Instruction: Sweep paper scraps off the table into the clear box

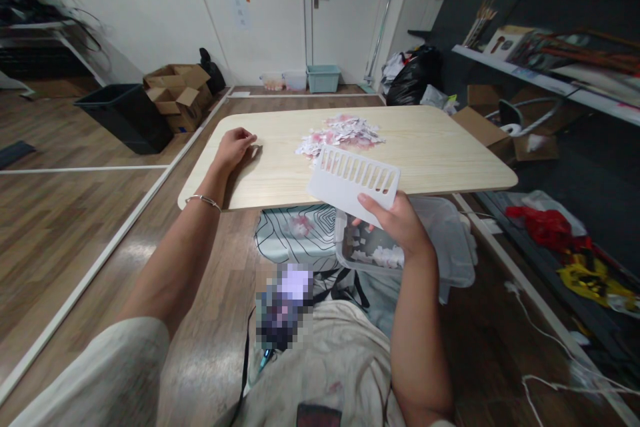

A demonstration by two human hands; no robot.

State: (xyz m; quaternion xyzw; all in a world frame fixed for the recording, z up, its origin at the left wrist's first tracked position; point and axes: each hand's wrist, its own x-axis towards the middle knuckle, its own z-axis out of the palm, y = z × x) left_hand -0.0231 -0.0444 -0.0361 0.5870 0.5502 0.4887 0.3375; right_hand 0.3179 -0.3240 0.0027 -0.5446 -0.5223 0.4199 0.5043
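Note:
My right hand [403, 220] grips the lower right part of a white slotted plate [345, 192], its thumb flat on the face. The plate is thin and flat, with a row of long slots along its far edge. It is tilted over the near edge of the pale wooden table [440, 153]. Just beyond it lies a heap of small white and pinkish paper-like pieces [345, 133]. At the left end of the table, my left hand [235, 149] is closed, its fingers curled together near the tabletop. Whatever may be between its fingertips is hidden.
Under the table's near edge, a clear plastic bin [425, 240] holds similar white pieces. Left of it is a patterned cloth-like surface [295, 233]. A black bin [127, 119] and cardboard boxes [180, 95] stand left. Shelves [550, 83] line the right side.

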